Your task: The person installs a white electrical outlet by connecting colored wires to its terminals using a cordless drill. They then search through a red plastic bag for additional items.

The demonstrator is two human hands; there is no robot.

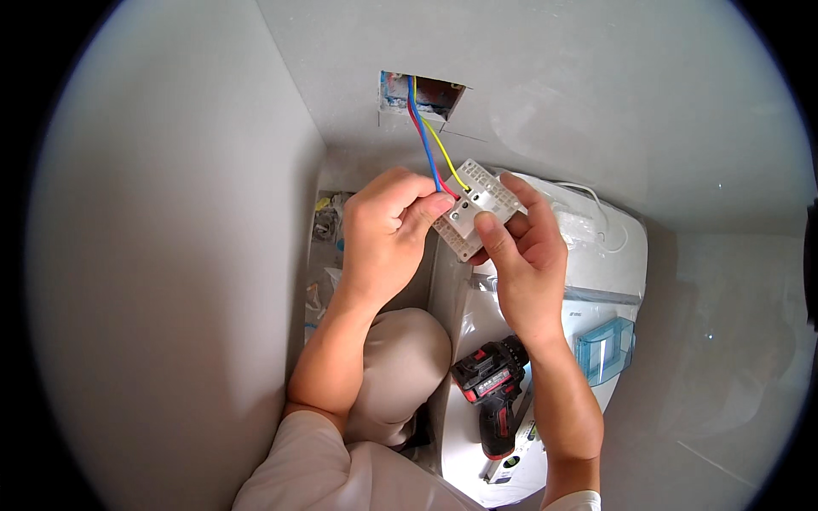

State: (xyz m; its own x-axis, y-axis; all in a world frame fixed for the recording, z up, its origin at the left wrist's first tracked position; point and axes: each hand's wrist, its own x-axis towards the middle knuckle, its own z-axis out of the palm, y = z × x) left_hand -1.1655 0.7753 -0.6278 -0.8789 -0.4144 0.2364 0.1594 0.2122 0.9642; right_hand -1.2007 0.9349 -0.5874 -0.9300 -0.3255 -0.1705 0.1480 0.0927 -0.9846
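Observation:
A white wall socket (486, 198), its back turned up, is held by its edges in my right hand (530, 264), the thumb lying on the back. My left hand (383, 226) pinches the blue wire (427, 152) close to the socket's terminals. Beside it a red wire (445, 187) runs to the socket at my left fingertips, and a yellow wire (442, 152) enters a terminal farther right. All three wires come down from a rectangular wall box (439, 95). How far the blue wire sits in its terminal is hidden by my left fingers.
Below my hands stands a white plastic-wrapped appliance (596, 255), with a black and red cordless drill (494, 392) and a clear blue plastic cover (607, 349) on it. A grey wall (187, 255) rises close on the left. Debris (328, 226) lies in the gap beside it.

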